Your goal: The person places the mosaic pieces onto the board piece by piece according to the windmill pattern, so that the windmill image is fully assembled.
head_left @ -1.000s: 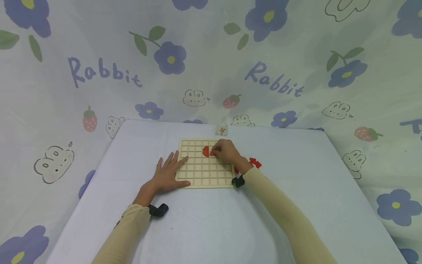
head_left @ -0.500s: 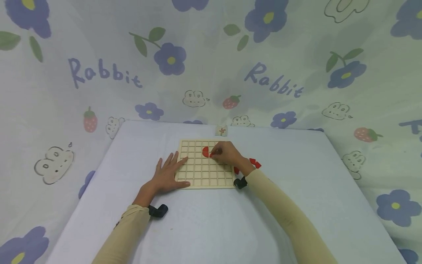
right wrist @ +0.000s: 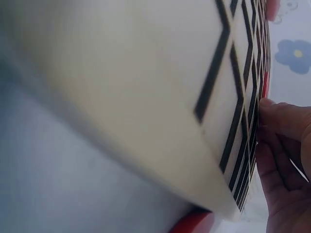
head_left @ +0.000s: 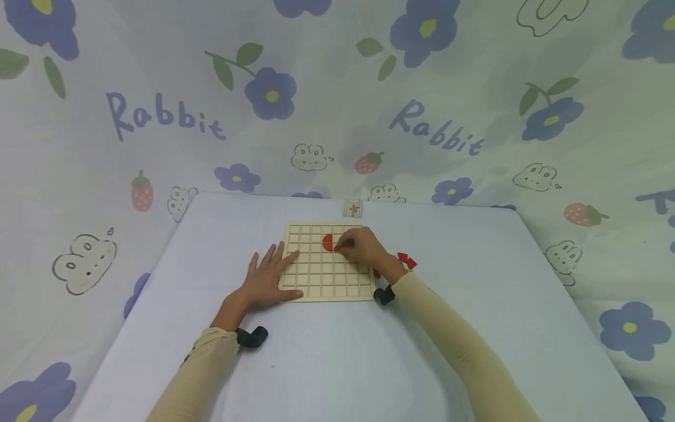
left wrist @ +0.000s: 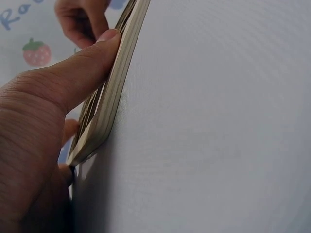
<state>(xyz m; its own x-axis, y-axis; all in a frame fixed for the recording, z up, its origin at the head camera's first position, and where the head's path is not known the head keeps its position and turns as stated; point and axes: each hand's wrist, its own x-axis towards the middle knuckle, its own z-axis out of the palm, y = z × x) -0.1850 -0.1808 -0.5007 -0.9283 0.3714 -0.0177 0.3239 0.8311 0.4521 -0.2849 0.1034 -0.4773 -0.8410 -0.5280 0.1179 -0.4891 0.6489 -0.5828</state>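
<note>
A pale wooden grid board [head_left: 316,291] lies on the table, crossed by dark grooves in the right wrist view. On it, red quarter-circle pieces [head_left: 327,242] form the left half of a disc. My right hand [head_left: 364,246] pinches another small red piece [head_left: 337,248] between thumb and fingertips, right against that half disc; the fingers hide most of it. With fingers spread, my left hand [head_left: 266,281] rests on the board's left side, its thumb [left wrist: 92,63] on the near edge in the left wrist view.
Several loose red pieces [head_left: 406,259] lie right of the board, partly behind my right wrist, with a bit of green beside them. A small patterned packet [head_left: 353,208] sits at the table's back edge. Printed fabric [head_left: 337,117] hangs behind the white table [head_left: 327,363].
My right hand has shifted slightly down with its red piece, close beside the half disc. My left hand has stayed in place on the board.
</note>
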